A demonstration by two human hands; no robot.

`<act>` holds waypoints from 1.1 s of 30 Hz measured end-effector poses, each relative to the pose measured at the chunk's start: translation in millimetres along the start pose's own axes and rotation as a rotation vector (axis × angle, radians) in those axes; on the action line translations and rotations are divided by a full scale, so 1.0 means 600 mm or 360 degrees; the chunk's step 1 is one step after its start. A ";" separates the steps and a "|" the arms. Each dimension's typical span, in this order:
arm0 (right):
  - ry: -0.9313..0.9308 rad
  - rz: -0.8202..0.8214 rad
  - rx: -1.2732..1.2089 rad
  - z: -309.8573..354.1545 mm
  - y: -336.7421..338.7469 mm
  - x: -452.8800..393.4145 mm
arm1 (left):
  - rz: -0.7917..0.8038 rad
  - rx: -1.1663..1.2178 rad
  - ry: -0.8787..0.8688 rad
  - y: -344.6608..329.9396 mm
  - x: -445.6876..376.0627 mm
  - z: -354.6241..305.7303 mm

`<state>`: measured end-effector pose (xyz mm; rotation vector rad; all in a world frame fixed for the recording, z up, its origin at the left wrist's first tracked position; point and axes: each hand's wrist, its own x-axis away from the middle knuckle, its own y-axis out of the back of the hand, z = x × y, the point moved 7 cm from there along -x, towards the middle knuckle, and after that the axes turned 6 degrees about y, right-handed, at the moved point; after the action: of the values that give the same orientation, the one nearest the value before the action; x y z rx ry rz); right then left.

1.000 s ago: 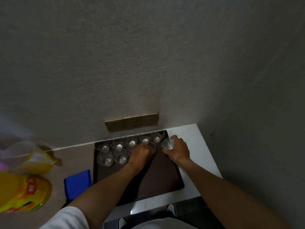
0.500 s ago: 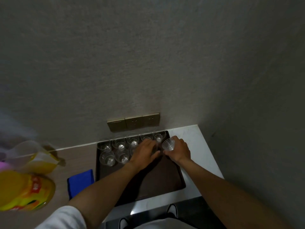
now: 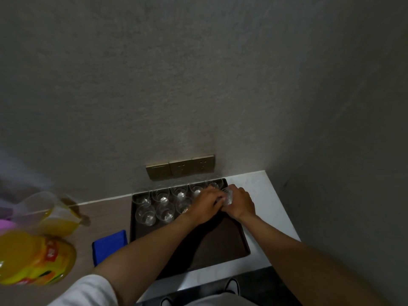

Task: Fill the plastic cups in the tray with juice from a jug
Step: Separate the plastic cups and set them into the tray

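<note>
The person stands close to the tabletop [image 3: 268,196] and works with both hands over the far right corner of the dark tray [image 3: 223,244]. The right hand [image 3: 239,203] grasps a small stack of clear plastic cups [image 3: 228,196], lying on its side with the fingers curled round it, and I think it is held this way so that one cup can be pulled off the end. The left hand [image 3: 204,203] meets the stack from the other side; its fingertips seem to pinch the end cup, but they are partly hidden and I cannot tell surely whether they have it. On the tray, empty cups [image 3: 162,205] already stand upright in two rows along the far edge, touching or nearly touching, probably so that pouring can go from one to the next without moving them. The second row is not complete, and the near half of the tray is bare, so the setting out looks unfinished and no cup holds juice yet. The jug [image 3: 51,214] with orange juice in its bottom stands well apart on the left, on the brown part of the tabletop, and just in front of it lies a big juice bottle [image 3: 33,258] with a yellow label. A folded blue cloth [image 3: 109,245] lies just beside the left edge of the tray, perhaps ready for spilled drops. On the wall [image 3: 198,74] behind the tray there is a row of golden sockets [image 3: 180,166].
</note>
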<state>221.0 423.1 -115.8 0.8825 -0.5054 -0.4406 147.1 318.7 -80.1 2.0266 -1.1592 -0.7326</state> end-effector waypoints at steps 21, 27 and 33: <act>-0.0023 -0.0017 0.0016 -0.003 0.013 0.001 | -0.0237 0.0347 0.0450 0.015 -0.009 0.036; -0.0216 -0.0061 0.0054 -0.048 0.031 0.011 | -0.0358 0.0382 0.0511 0.018 -0.009 0.047; -0.0325 -0.0094 0.0068 -0.075 0.042 0.018 | -0.0376 0.0107 0.0368 0.018 -0.011 0.025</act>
<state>260.1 458.8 -116.6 0.8998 -0.6792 -0.5796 127.7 316.5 -79.9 2.2617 -0.8321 -0.5579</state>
